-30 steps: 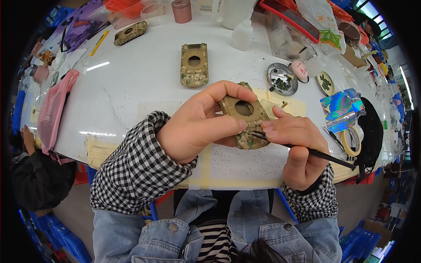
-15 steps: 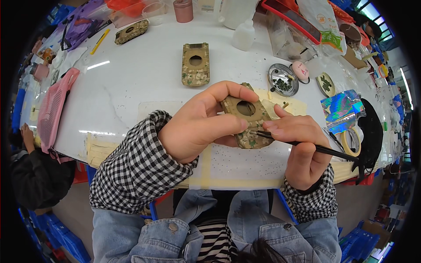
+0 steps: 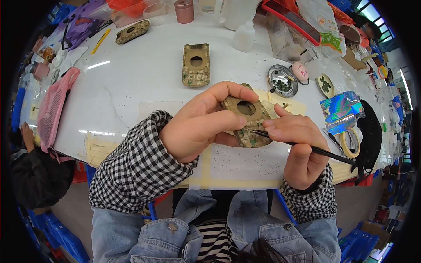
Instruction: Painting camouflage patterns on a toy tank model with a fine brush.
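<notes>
My left hand (image 3: 197,127) is closed around a camouflage-patterned model tank hull (image 3: 259,115), a tan piece with a round hole in its top. The thumb presses on the near part of that hull, and the fingers wrap its far edge. Slender black tweezers (image 3: 326,152) are pinched in my right hand (image 3: 302,144). Their tips meet or nearly touch the hull's near end, just right of my left thumb. Whether a tiny part sits between the tips is too small to tell. Another similar hull (image 3: 196,78) lies beyond my hands, and a third (image 3: 139,29) rests farther left.
At right are a round metal dish (image 3: 272,72) with small dark green parts, a pale oval dish (image 3: 330,91) with green pieces, shiny holographic film (image 3: 340,111) and a tape roll (image 3: 356,151). A white squeeze bottle (image 3: 244,38) stands behind. A pink mesh basket (image 3: 55,109) is at left.
The tweezer tips have shifted slightly on the hull's near end and look closer together. The hull and my left hand are nearly still.
</notes>
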The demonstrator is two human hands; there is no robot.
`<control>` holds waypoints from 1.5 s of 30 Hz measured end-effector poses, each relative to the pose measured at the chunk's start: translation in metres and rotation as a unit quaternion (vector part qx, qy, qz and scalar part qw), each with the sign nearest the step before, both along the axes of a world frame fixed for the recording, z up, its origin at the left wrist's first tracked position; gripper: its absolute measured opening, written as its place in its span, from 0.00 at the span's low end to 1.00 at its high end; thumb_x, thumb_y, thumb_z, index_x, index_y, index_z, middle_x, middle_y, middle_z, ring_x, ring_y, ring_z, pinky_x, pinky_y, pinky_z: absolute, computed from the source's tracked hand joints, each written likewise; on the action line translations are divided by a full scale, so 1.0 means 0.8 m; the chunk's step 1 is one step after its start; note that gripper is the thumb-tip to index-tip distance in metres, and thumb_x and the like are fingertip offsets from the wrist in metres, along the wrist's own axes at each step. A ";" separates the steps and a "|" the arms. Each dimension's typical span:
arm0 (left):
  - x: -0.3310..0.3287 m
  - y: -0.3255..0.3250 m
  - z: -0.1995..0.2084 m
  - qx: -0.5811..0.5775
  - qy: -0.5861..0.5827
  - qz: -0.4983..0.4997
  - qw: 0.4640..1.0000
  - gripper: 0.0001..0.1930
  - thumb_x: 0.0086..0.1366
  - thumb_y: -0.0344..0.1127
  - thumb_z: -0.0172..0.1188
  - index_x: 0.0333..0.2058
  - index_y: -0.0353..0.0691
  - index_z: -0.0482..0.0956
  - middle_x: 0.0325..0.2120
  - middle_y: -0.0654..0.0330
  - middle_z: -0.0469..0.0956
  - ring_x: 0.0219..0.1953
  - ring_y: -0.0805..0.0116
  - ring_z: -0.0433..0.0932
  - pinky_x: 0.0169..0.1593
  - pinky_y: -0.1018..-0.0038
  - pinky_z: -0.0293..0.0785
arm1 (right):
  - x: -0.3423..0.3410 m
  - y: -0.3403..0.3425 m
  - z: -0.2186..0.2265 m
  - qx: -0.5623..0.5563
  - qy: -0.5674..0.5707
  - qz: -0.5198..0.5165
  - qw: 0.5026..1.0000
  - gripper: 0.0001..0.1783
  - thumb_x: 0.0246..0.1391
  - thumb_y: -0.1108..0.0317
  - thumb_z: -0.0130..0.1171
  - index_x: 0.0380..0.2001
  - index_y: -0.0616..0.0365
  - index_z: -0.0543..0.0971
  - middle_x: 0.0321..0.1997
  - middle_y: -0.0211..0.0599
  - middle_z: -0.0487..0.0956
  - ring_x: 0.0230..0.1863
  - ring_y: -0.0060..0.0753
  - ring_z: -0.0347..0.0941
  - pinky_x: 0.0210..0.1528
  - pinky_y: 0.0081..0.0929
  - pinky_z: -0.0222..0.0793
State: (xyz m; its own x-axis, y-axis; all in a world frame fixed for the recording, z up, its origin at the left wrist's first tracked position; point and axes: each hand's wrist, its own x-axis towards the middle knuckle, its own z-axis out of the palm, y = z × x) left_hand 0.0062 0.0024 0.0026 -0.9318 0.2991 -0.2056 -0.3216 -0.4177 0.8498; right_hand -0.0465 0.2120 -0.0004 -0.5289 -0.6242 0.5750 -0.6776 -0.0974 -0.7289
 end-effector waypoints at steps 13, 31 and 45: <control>0.001 0.000 0.000 -0.011 0.004 0.001 1.000 0.21 0.60 0.31 0.51 0.52 0.39 0.63 0.47 0.57 0.70 0.48 0.69 0.73 0.48 0.72 0.75 | 0.001 -0.001 0.001 0.005 -0.007 -0.008 1.000 0.16 0.63 0.61 0.46 0.36 0.62 0.79 0.37 0.43 0.80 0.43 0.39 0.76 0.58 0.45 0.62; 0.000 0.000 0.001 -0.012 0.002 0.002 1.000 0.21 0.60 0.30 0.51 0.52 0.38 0.63 0.47 0.56 0.70 0.48 0.69 0.74 0.47 0.72 0.76 | -0.001 0.000 -0.001 -0.001 -0.012 0.002 1.000 0.17 0.63 0.61 0.46 0.37 0.63 0.79 0.37 0.43 0.80 0.43 0.39 0.75 0.58 0.46 0.63; 0.000 0.000 0.000 -0.005 -0.001 0.001 1.000 0.21 0.60 0.30 0.51 0.53 0.38 0.62 0.47 0.57 0.70 0.47 0.69 0.74 0.47 0.72 0.76 | 0.001 -0.003 -0.003 -0.013 -0.022 -0.007 1.000 0.20 0.64 0.59 0.42 0.35 0.64 0.77 0.36 0.44 0.79 0.43 0.39 0.75 0.58 0.48 0.63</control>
State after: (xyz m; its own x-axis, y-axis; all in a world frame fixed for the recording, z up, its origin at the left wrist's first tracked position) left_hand 0.0062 0.0023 0.0023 -0.9319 0.2949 -0.2112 -0.3228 -0.4091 0.8535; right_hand -0.0453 0.2099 -0.0029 -0.5631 -0.6017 0.5665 -0.6459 -0.1071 -0.7558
